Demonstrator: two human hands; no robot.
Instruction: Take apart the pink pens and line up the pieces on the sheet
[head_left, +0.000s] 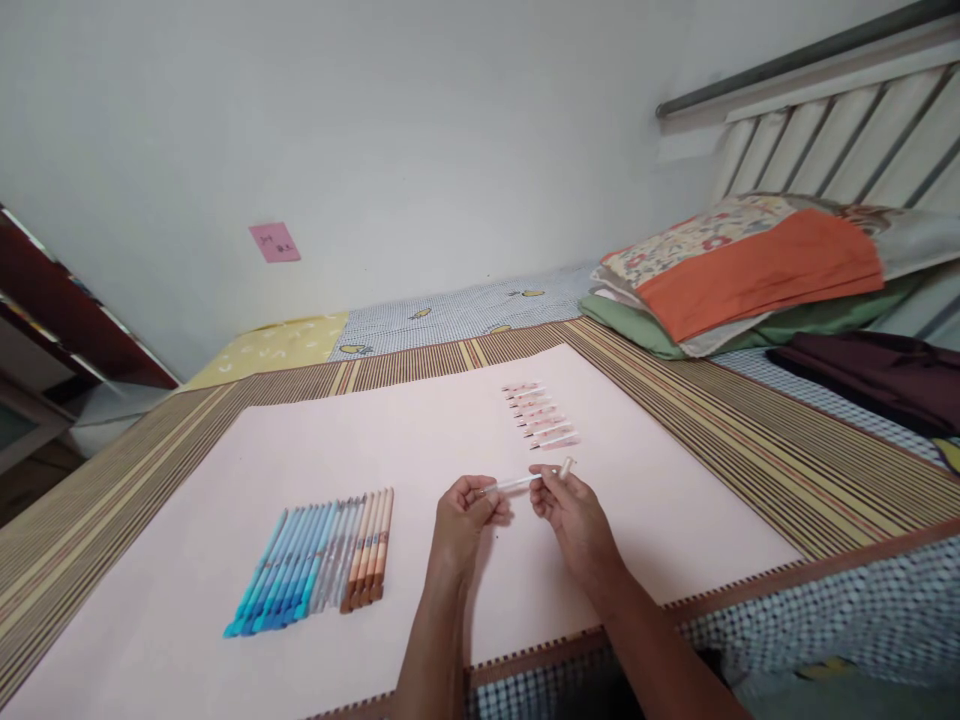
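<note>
My left hand [466, 512] and my right hand [568, 506] are both pinched on one clear pen [525, 481], held level just above the pale pink sheet [660, 520]. The left hand grips its left end. My right fingers hold it near its right end. Left of my hands lies a tight row of several pens [315, 562], blue ones on the left, clear ones in the middle, orange-brown ones on the right. Beyond my right hand lies a column of several small pale pink pen caps [541, 415].
The pink sheet lies on a striped woven mat [787, 440] over a bed. Folded orange, floral and green bedding [750, 270] is stacked at the back right, with a dark cloth [877, 375] beside it. A pink note [274, 242] sticks to the white wall.
</note>
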